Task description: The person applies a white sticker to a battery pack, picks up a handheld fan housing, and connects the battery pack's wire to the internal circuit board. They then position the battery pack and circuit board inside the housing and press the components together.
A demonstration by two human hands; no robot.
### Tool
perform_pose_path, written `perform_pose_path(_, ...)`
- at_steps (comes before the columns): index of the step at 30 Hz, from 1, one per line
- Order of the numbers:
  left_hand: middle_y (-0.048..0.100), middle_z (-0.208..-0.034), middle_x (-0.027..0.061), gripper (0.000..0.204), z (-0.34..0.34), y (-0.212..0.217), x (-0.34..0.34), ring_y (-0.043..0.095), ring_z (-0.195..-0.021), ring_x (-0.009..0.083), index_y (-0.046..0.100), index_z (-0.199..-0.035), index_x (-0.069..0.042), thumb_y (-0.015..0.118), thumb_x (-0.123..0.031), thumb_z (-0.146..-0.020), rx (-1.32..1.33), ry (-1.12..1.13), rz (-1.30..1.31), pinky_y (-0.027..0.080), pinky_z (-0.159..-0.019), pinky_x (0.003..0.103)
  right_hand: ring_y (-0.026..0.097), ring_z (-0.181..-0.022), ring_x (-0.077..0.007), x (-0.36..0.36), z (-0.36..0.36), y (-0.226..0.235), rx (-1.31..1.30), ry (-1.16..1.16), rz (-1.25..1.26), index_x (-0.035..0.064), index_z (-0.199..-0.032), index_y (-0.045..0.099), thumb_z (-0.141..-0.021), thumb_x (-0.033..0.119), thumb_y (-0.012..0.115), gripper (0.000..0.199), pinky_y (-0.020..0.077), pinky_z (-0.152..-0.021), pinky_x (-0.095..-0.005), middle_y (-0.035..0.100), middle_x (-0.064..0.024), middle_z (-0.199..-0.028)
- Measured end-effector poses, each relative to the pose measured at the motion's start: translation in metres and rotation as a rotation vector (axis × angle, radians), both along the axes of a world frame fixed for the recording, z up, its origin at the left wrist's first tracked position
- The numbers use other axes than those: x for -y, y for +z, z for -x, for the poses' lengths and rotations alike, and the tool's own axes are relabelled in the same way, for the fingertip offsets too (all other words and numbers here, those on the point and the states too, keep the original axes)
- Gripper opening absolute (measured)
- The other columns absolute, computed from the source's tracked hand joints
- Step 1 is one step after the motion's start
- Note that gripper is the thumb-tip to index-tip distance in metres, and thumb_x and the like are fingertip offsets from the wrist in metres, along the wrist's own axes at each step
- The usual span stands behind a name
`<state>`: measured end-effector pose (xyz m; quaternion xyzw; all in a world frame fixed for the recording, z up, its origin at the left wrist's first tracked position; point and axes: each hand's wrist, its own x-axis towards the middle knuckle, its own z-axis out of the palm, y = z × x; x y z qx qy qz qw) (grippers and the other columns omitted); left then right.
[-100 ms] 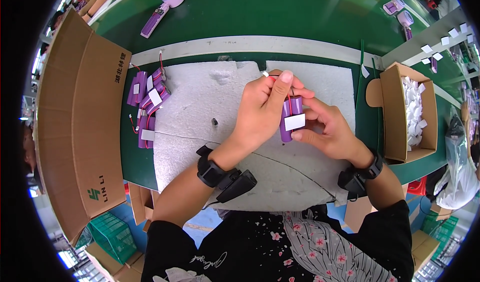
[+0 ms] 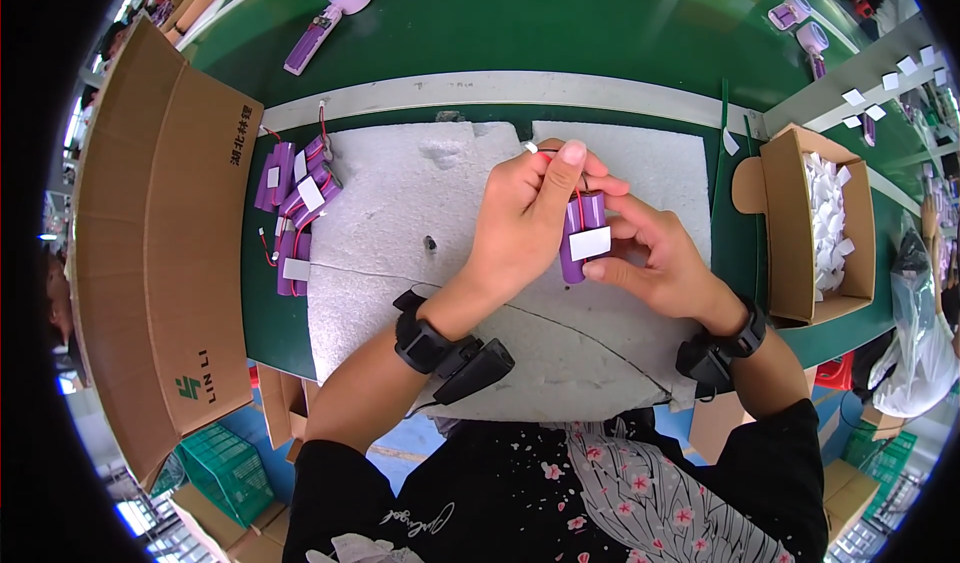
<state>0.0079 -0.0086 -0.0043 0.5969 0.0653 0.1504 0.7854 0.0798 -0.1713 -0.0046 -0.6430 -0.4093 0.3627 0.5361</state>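
A purple two-cell battery pack with a white sticker across its front hangs between my hands over the foam board. My left hand is closed at its top end, with thumb and fingers pinching the red and black wires; a white connector pokes out beyond the fingers. My right hand grips the pack from the right, its thumb beside the sticker's lower corner and its fingers partly behind the pack. Left of the foam board lies a pile of similar purple battery packs with white stickers and wire leads.
A white foam board covers the work surface. At left stands a large cardboard box; at right, a smaller carton holds white stickers. Beyond a pale rail, a green belt carries a purple round-headed device.
The round-headed device on the green belt has shifted slightly to the right. Both hands and the battery pack stay practically where they were.
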Motion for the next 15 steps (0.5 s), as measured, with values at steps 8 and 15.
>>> perform_pose_path(8, 0.069, -0.086, 0.015, 0.042, 0.0008, 0.0002, 0.0005, 0.069, -0.083, 0.0179, 0.058, -0.092, 0.004, 0.043, -0.034, -0.102, 0.006, -0.009, -0.019, 0.056, -0.069, 0.027, 0.064, -0.095, -0.0164, 0.0008, 0.0013, 0.0042, -0.08, -0.005, -0.008, -0.0023, -0.132, 0.044, -0.084, 0.001, 0.066, 0.053, 0.0514, -0.085, -0.0315, 0.068, -0.0105, -0.102)
perform_pose_path(15, 0.07, -0.091, 0.0179, 0.041, 0.0013, 0.0009, -0.0004, 0.068, -0.084, 0.0166, 0.057, -0.096, 0.001, 0.039, -0.034, -0.103, 0.008, -0.027, -0.07, 0.055, -0.072, 0.026, 0.063, -0.088, -0.0151, 0.0013, 0.001, 0.0065, -0.088, -0.01, 0.006, -0.0034, -0.131, 0.044, -0.087, 0.004, 0.064, 0.048, 0.0521, -0.079, -0.0286, 0.066, -0.0106, -0.098)
